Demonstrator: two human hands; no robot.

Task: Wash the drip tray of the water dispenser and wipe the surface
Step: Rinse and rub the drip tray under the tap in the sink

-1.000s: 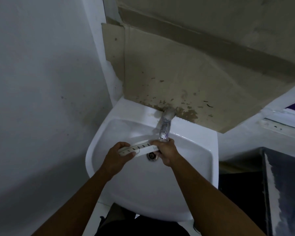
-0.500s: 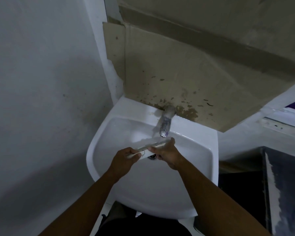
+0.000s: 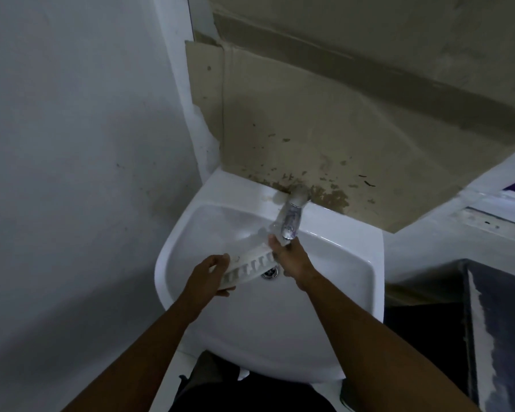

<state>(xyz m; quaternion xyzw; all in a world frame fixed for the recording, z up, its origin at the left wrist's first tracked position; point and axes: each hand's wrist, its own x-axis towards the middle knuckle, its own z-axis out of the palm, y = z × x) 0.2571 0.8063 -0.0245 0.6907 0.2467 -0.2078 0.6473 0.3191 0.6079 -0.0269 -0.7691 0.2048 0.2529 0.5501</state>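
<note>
Head view. Tray (image 3: 247,267): white, slotted, held tilted over the basin of the sink (image 3: 324,337), slotted face toward the camera, its upper end under the tap (image 3: 292,221), its lower end nearer the left rim. Drain (image 3: 270,272): just behind and below the tray's middle. Left hand (image 3: 210,276): fingers wrapped around the tray's lower left end, gripping it. Right hand (image 3: 292,260): fingers closed on the tray's upper right end, directly beneath the tap's spout. Tap: chrome, mounted at the sink's back edge; whether water runs cannot be told. Cardboard (image 3: 295,120): brown, stained sheet against the wall behind the sink, its lower edge speckled dark near the tap. Wall (image 3: 72,144): pale, plain, left of the sink.
</note>
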